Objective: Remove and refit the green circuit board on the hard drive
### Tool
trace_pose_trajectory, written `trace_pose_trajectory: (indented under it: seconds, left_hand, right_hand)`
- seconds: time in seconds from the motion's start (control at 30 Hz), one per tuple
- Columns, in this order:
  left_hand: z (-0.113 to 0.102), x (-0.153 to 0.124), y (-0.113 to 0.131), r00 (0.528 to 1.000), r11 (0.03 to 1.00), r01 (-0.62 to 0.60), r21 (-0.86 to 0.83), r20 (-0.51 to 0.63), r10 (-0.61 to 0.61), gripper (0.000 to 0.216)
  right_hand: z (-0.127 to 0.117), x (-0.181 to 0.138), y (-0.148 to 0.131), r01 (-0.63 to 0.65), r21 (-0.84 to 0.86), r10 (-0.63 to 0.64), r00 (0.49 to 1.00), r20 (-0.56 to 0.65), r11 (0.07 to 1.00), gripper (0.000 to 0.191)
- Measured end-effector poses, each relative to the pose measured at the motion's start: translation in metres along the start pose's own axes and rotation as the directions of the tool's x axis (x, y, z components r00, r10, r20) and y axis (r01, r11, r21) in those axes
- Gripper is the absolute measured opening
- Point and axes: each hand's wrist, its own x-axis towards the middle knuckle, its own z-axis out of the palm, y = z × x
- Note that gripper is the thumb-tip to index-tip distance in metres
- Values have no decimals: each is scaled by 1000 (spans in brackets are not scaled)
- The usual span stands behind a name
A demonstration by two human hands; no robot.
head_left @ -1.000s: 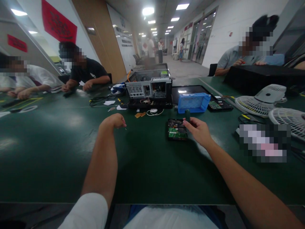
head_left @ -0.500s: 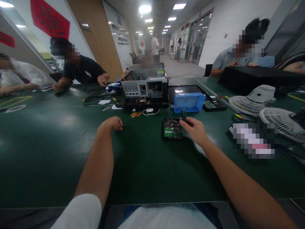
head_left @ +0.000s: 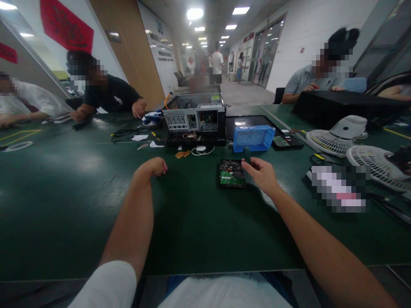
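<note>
A hard drive (head_left: 231,179) lies on the green table in front of me, its green circuit board facing up. At its right edge is my right hand (head_left: 261,171), thumb and fingers pinched around a short dark green handle (head_left: 246,154) that points upward. The rest of that tool is hidden by the fingers, so its kind is unclear. My left hand (head_left: 156,167) rests on the table to the left of the drive, fingers curled closed. Whatever it may hold is hidden; only a small dark spot shows at the fingertips.
Beyond the drive stand a blue plastic bin (head_left: 252,139) and an opened computer case (head_left: 194,117). Another circuit-board unit (head_left: 287,142) lies right of the bin. White fan parts (head_left: 334,139) are at the right. Paper scraps and a white cable (head_left: 204,152) lie nearer. Other people sit across the table.
The view has shifted very slightly. My left fingers have turned a little, and a small dark spot now shows at their tips. The right hand and the drive look unmoved.
</note>
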Motion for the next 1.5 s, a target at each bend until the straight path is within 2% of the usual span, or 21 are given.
trace_pose_trajectory:
  seconds: [0.23, 0.33, 0.47, 0.6, 0.73, 0.87, 1.0, 1.1, 1.27, 1.5]
  left_hand:
    - [-11, -13, 21, 986, 992, -111, 60, -115, 118, 25]
    - [-14, -22, 45, 951, 968, -245, 57, -181, 251, 24]
    - [-3, -39, 97, 837, 862, -508, -3, -237, 493, 16]
    - [23, -59, 152, 678, 681, -728, -82, -235, 697, 11]
    - [45, -74, 185, 544, 546, -835, -72, -268, 795, 11]
    - [57, -81, 199, 437, 449, -893, -34, -308, 845, 14]
    - [65, -84, 205, 402, 409, -912, -43, -304, 864, 16]
    - [68, -87, 208, 387, 408, -913, 20, -281, 878, 18]
    - [70, -90, 212, 386, 421, -901, 99, -255, 887, 17]
    - [74, -88, 211, 384, 412, -908, 76, -248, 890, 19]
  right_hand:
    - [0, 0, 0, -10, -26, 9, 1000, -17, 1000, 46]
    - [1, 0, 1, -7, -11, 7, 1000, -23, 1000, 46]
    - [-1, 1, 1, 10, -5, -10, 1000, -20, 1000, 44]
    - [-2, 1, 0, 21, -37, -21, 1000, -18, 999, 45]
    - [-3, 1, -1, 25, -68, -28, 999, -45, 997, 47]
    - [-3, 1, 0, 27, -89, -32, 998, -55, 996, 46]
    - [-2, 1, 1, 38, -88, -41, 998, -40, 995, 44]
    - [-2, 1, 0, 40, -75, -44, 998, -48, 996, 43]
    - [-2, 1, -3, 49, -90, -56, 995, -80, 995, 44]
    - [-1, 0, -2, 52, -67, -58, 994, -94, 996, 41]
